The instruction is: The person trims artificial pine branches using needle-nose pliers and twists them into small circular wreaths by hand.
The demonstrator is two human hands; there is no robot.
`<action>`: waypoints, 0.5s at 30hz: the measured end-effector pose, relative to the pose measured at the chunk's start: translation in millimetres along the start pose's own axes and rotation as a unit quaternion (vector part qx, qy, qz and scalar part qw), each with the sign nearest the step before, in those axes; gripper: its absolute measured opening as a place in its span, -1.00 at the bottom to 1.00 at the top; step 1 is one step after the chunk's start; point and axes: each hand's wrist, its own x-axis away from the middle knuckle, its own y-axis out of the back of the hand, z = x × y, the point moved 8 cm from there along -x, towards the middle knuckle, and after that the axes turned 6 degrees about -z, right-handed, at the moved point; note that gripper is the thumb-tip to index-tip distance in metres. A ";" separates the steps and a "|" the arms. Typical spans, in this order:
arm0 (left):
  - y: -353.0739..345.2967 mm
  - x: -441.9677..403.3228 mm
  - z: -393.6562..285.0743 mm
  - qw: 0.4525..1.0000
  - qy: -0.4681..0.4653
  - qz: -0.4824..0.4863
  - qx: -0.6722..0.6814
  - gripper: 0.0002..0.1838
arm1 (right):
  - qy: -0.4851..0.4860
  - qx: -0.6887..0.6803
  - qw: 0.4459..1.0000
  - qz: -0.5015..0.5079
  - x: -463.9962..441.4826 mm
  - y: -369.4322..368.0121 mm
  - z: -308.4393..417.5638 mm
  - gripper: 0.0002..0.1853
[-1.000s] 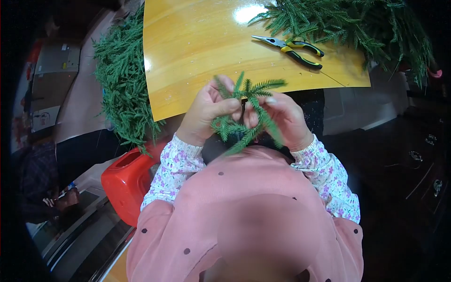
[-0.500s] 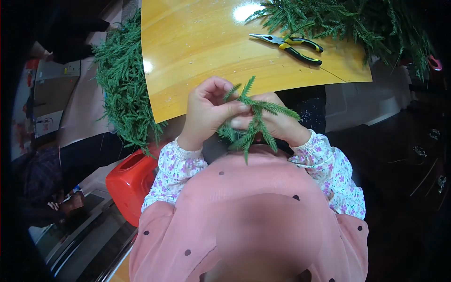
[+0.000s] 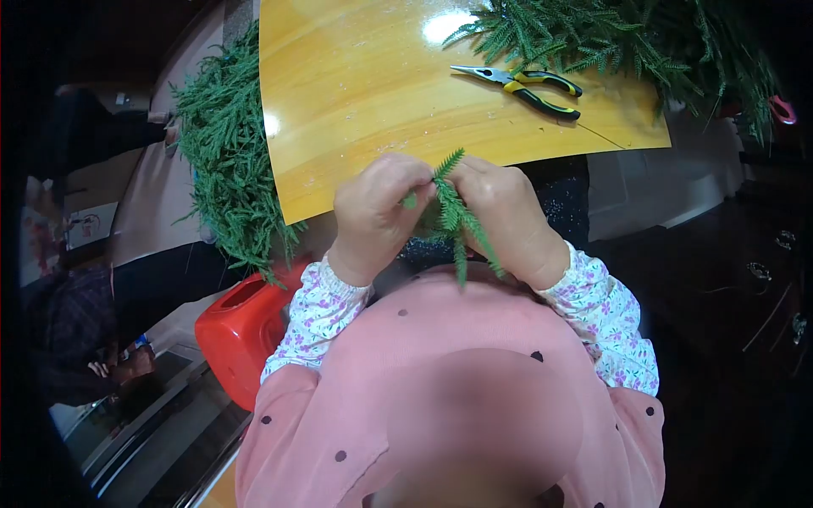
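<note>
Between my hands, just off the table's near edge, hangs a green artificial pine sprig (image 3: 453, 213) with several leafy tips. My left hand (image 3: 378, 207) is closed with thumb and finger pinching the sprig near its upper part. My right hand (image 3: 503, 207) is curled round the same sprig from the other side, its knuckles upward and its fingertips mostly hidden. The two hands nearly touch at the pinch point. Pliers with yellow and black handles (image 3: 517, 85) lie on the wooden table (image 3: 364, 102) beyond the hands.
A pile of green sprigs (image 3: 229, 152) hangs along the table's left side, and another (image 3: 593, 38) covers the far right corner. A red plastic stool (image 3: 241, 330) stands at the lower left. Another person's dark-clothed parts (image 3: 72, 330) show at the far left.
The sprig has turned and its tips now hang downward, closer together. Both hands have come closer and the right hand has rolled over, knuckles up. At the left, a dark-clothed limb has shifted.
</note>
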 end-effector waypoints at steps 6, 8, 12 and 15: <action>4.7 2.5 3.9 0.996 0.018 0.014 0.081 -0.78 | 0.090 0.132 0.984 -0.080 1.0 4.9 12.2 -0.78; 5.7 1.7 -0.4 0.993 0.037 0.016 0.109 -0.78 | 0.131 0.194 0.965 -0.116 -3.0 12.3 16.1 -0.71; 2.4 4.7 4.8 0.989 0.053 -0.035 0.133 -0.76 | 0.174 0.161 0.959 -0.157 -7.7 20.7 12.6 -0.74; 3.4 2.8 21.1 0.978 0.117 -0.081 0.154 -0.73 | 0.100 0.081 0.987 -0.096 -5.5 15.2 9.8 -0.81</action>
